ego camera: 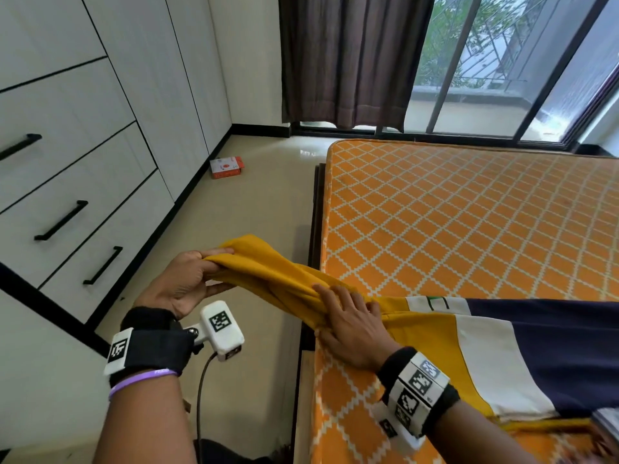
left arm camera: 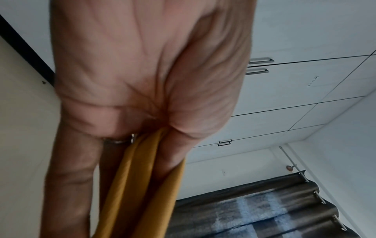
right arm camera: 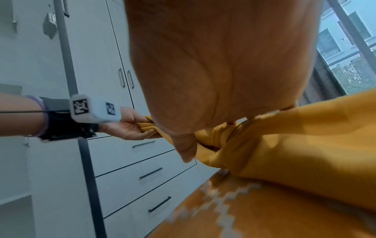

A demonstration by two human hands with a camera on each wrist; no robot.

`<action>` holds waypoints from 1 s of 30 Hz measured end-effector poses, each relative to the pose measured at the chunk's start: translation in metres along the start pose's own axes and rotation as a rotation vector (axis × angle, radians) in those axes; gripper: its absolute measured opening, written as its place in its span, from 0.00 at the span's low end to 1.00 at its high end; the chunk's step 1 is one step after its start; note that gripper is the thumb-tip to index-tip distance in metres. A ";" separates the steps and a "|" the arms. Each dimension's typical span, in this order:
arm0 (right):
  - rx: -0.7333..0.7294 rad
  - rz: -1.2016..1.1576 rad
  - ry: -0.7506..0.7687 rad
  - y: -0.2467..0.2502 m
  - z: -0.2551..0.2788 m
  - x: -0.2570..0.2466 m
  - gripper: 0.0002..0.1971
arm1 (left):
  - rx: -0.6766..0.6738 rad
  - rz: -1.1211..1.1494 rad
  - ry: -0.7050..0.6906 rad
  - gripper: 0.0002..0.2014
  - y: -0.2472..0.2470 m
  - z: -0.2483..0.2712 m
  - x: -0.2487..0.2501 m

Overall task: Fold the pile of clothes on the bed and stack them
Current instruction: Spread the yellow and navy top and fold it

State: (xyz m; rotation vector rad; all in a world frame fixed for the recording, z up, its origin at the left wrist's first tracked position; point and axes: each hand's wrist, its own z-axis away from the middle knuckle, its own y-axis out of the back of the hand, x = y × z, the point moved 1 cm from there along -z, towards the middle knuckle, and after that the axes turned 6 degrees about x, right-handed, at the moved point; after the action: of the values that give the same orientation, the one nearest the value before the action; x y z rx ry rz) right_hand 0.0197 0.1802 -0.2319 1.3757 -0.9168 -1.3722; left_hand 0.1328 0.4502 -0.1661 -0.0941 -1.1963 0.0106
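The left hand (ego camera: 187, 279) pinches the end of the yellow sleeve (ego camera: 268, 272) out over the floor, left of the bed (ego camera: 469, 212). The right hand (ego camera: 351, 326) grips the same sleeve at the near left edge of the bed (its fingertips are hidden in the folds). Only 1 garment (ego camera: 502, 346) shows, yellow, white and navy, lying on the bed and cut off at the right. 1 red box (ego camera: 227, 167) lies far off on the floor.

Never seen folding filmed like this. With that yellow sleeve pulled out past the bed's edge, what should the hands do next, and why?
Probably swing the left hand rightward to lay the sleeve across the shirt: it holds the cuff off the bed, while the right hand grips the shoulder.
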 end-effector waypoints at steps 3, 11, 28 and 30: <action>-0.138 -0.013 -0.001 -0.013 0.022 -0.005 0.37 | 0.055 0.084 0.102 0.13 -0.004 0.003 0.001; -0.244 -0.048 -0.073 -0.031 0.011 -0.003 0.39 | 0.099 0.299 0.262 0.18 -0.004 0.012 0.005; 0.155 -0.966 -0.037 0.063 0.075 0.037 0.30 | 0.068 0.420 -0.353 0.10 -0.116 0.031 0.040; 0.233 -1.152 -0.079 0.086 0.091 0.056 0.38 | -0.071 0.237 -0.419 0.10 -0.176 0.062 0.040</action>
State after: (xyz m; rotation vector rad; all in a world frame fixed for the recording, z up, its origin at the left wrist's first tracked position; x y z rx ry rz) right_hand -0.0560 0.0933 -0.1572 2.1888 -0.2662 -2.1949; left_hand 0.0821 0.2816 -0.0927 -0.3072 -1.5980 0.2042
